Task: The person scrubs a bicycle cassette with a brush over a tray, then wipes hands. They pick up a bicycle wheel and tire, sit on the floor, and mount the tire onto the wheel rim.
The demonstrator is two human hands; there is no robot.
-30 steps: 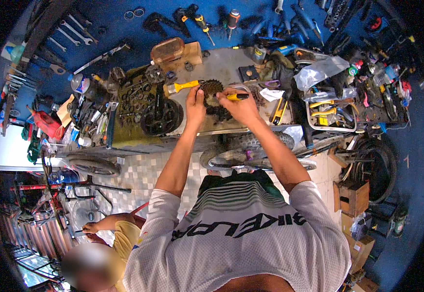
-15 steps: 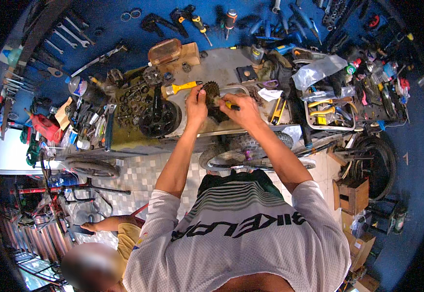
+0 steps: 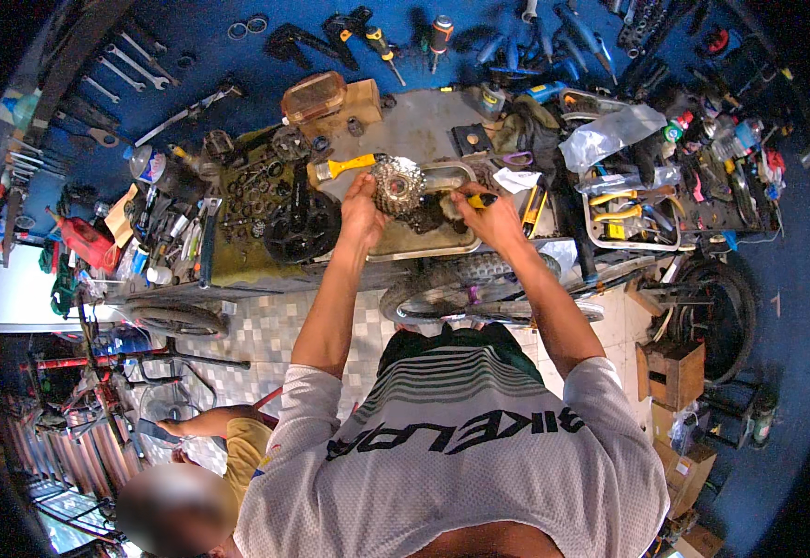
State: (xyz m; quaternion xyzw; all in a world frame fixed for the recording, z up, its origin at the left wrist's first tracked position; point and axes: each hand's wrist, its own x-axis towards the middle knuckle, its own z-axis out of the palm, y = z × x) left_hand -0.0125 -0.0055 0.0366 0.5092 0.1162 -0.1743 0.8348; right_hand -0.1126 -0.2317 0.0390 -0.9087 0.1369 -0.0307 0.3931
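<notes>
A silver bicycle cassette (image 3: 399,186) is held up at its left edge by my left hand (image 3: 361,212), its toothed face turned toward me. My right hand (image 3: 490,219) grips a short brush (image 3: 484,200) with a yellow and black handle. Its pale, dirty bristle end is near the cassette's right side, apart from it. Beneath both hands lies a shallow tray (image 3: 423,252) with dark, wet-looking matter in it. A yellow-handled paintbrush (image 3: 345,166) rests just left of the cassette.
Left of the tray lies a black crankset (image 3: 302,228), with small parts (image 3: 249,200) spread beyond it. A basket (image 3: 630,244) of pliers stands at the right, near a yellow cutter (image 3: 534,210). Below the bench is a bicycle wheel (image 3: 465,284). Another person's arm (image 3: 205,423) shows at lower left.
My left hand has tilted the cassette so its face shows. My right hand has drawn the brush back to the right, away from it.
</notes>
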